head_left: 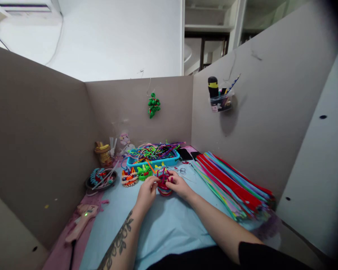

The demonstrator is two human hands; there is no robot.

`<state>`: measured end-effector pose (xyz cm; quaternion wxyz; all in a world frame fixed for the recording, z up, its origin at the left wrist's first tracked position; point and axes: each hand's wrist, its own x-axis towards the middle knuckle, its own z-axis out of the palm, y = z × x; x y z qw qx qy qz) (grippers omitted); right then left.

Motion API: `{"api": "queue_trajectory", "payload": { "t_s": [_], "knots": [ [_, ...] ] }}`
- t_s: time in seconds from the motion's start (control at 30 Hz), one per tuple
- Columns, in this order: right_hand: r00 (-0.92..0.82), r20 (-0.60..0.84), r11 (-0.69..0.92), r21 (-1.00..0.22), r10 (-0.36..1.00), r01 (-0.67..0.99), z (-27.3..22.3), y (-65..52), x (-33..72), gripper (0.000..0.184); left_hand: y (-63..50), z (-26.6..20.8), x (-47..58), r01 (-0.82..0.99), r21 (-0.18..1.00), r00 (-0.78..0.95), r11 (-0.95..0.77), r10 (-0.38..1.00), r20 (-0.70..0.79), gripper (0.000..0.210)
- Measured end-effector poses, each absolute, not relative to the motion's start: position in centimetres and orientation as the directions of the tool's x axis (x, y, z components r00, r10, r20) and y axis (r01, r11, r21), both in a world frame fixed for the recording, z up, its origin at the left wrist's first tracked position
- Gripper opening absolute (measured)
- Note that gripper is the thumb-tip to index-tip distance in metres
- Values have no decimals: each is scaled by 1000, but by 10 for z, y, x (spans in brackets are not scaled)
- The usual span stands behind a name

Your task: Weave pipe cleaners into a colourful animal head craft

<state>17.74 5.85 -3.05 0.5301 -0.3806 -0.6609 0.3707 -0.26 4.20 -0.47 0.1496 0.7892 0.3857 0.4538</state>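
A red and magenta pipe-cleaner figure (165, 191), with bluish bands near its bottom, is between my hands on the light blue cloth. From the left, my left hand (147, 192) pinches its upper edge with thumb and fingertips. My right hand (180, 186) grips it from the other side, fingers curled around its upper part. Loose magenta strands stick up at its top. Just behind and left are a green pipe-cleaner figure (144, 173) and an orange and white one (129, 177). A yellow and blue piece behind my hands is partly hidden.
Behind stands a blue basket (153, 164) of tangled pipe cleaners. Long pipe cleaners (231, 180) lie bundled at right. Scissors (181, 171) lie behind my right hand. At left are a dark bowl (112, 180) and a pink glue gun (83, 223). Grey panels enclose the table.
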Motion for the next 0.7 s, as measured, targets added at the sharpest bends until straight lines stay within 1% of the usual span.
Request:
{"api": "queue_trajectory", "payload": {
  "t_s": [0.2, 0.3, 0.47, 0.57, 0.63, 0.67, 0.7],
  "knots": [
    [-159, 422, 444, -883, 893, 149, -27, 56, 177, 27, 36, 0, 0, 543, 542, 332, -642, 756, 564, 16],
    [-175, 414, 438, -890, 893, 127, -27, 55, 177, 30, 36, -1, 1, 576, 519, 341, -631, 763, 549, 18],
    [-202, 413, 435, -897, 888, 81, -30, 57, 175, 34, 39, -4, 2, 612, 519, 327, -597, 788, 522, 18],
    [-209, 410, 433, -898, 888, 79, -32, 59, 174, 32, 40, -6, 3, 624, 509, 330, -593, 791, 516, 18],
    [-206, 410, 433, -898, 888, 81, -33, 60, 176, 27, 41, -8, 3, 634, 506, 323, -585, 795, 513, 18],
    [-190, 419, 439, -895, 888, 77, -33, 59, 177, 25, 41, -9, 3, 640, 506, 318, -578, 799, 510, 18],
    [-157, 439, 454, -888, 885, 73, -32, 58, 178, 26, 42, -10, 3, 646, 507, 313, -571, 803, 507, 18]
  ]
}}
